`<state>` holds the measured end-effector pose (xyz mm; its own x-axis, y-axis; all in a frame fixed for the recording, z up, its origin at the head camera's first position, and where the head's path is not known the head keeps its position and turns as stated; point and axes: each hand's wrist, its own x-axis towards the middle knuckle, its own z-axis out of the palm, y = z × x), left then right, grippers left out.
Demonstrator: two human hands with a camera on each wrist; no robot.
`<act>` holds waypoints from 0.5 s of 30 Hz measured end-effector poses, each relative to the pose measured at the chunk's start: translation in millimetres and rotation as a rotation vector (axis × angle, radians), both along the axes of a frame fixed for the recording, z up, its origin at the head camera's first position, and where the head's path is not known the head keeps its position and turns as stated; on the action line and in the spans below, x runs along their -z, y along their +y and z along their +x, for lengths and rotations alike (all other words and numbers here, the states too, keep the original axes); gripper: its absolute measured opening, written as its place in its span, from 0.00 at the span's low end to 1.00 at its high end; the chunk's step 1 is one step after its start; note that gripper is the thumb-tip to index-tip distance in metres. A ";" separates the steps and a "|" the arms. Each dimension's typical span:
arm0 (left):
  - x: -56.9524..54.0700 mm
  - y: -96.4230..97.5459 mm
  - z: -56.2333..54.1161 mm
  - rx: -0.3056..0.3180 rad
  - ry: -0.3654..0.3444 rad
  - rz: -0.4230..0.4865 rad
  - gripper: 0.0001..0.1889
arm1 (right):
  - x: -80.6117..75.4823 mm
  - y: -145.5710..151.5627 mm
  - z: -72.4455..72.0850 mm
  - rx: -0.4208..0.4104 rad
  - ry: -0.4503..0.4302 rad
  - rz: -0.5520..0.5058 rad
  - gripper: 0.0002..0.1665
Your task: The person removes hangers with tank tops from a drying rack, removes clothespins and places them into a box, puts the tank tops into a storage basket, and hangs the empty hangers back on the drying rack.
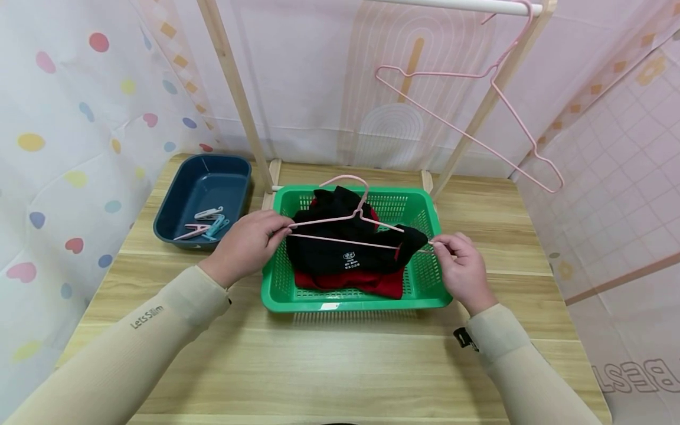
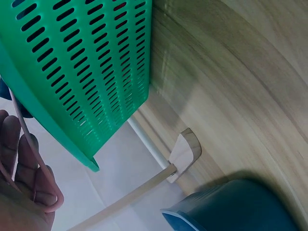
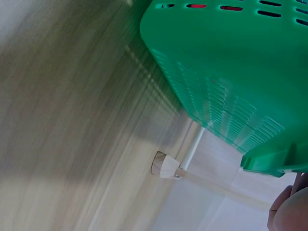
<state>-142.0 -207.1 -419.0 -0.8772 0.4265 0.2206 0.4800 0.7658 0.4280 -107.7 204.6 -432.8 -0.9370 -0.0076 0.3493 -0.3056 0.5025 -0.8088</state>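
Observation:
A pink clothes hanger [image 1: 340, 240] lies level over the green basket [image 1: 356, 306], its hook toward the rack. My left hand [image 1: 249, 242] grips the hanger's left end between thumb and fingers; the left wrist view shows the pink loop across the fingers [image 2: 30, 168]. With thumb and forefinger, my right hand [image 1: 462, 268] pinches the hanger's right end, at the edge of the cloth. A black garment [image 1: 324, 254] with a small white print lies in the basket, part of it draped over the hanger's right arm. Under it shows a red garment [image 1: 379, 285].
A dark blue bin [image 1: 209, 177] with several clothespins [image 1: 215, 227] stands left of the basket. Behind rises a wooden rack [image 1: 234, 77] with a white rod [image 1: 467, 6], from which a second pink hanger [image 1: 441, 74] hangs at the right. Patterned curtains surround the wooden table [image 1: 329, 360].

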 end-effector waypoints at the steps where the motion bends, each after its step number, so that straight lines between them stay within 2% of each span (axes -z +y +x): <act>1: 0.3 -0.5 0.2 -0.001 -0.003 0.001 0.11 | 0.0 -0.4 -0.4 -0.002 0.002 0.008 0.09; 15: 3.2 -5.6 3.0 -0.037 -0.029 -0.003 0.10 | 1.2 -2.8 -3.2 -0.023 -0.008 0.041 0.08</act>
<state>-139.0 -212.8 -422.2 -0.8985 0.3941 0.1932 0.4384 0.7842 0.4391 -110.9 201.8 -434.0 -0.9392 -0.0431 0.3408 -0.3110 0.5280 -0.7902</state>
